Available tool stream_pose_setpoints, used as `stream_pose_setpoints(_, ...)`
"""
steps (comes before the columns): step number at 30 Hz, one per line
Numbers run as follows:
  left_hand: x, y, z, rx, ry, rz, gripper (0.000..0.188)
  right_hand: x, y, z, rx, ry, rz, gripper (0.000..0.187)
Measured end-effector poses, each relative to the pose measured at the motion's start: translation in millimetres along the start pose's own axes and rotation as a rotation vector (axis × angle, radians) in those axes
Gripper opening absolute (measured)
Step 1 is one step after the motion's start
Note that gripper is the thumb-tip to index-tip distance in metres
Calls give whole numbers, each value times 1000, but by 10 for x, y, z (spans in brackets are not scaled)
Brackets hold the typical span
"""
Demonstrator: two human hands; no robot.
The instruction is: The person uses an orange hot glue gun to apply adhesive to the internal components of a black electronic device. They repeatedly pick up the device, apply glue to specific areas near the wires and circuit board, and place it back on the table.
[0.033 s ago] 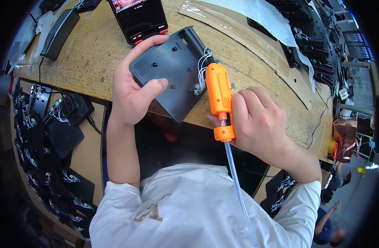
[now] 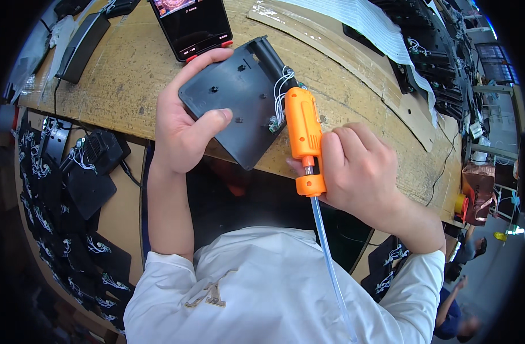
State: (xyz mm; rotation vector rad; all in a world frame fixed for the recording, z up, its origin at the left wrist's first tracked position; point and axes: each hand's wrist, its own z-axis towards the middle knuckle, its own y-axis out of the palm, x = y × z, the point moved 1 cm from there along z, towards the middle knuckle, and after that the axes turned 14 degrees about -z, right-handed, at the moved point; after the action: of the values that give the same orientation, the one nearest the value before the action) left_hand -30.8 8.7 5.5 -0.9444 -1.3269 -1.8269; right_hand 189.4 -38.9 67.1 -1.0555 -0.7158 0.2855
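My left hand (image 2: pixel 185 129) grips a black plastic housing panel (image 2: pixel 239 106) by its left edge, thumb on the face and fingers behind. Several white wires (image 2: pixel 280 94) and a small green circuit board (image 2: pixel 275 123) sit along the panel's right side. My right hand (image 2: pixel 357 163) is closed round an orange glue gun (image 2: pixel 303 123), its front end close against the panel's wired edge. From the gun's rear a long translucent glue stick (image 2: pixel 329 258) runs down over my shirt. The nozzle tip is hidden, so I cannot tell whether it touches the panel.
A phone (image 2: pixel 196 28) stands on the worn wooden table (image 2: pixel 125 69), with a black handset-shaped device (image 2: pixel 82 46) left of it. Cardboard (image 2: pixel 331 57) lies at the right. Wired black housings (image 2: pixel 96 246) crowd the lower left; more black parts (image 2: pixel 434 63) are piled far right. People show at the right rim.
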Motion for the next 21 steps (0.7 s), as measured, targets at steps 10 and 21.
stream_pose_setpoints(10, -1, -12, 11, 4, -7, 20, 55, -18, -179, 119, -180, 24, 46, 48)
stream_pose_setpoints(21, 2, 5, 10, 18, -33, -1, 55, 133, -184, 35, -139, 123, 269, 44)
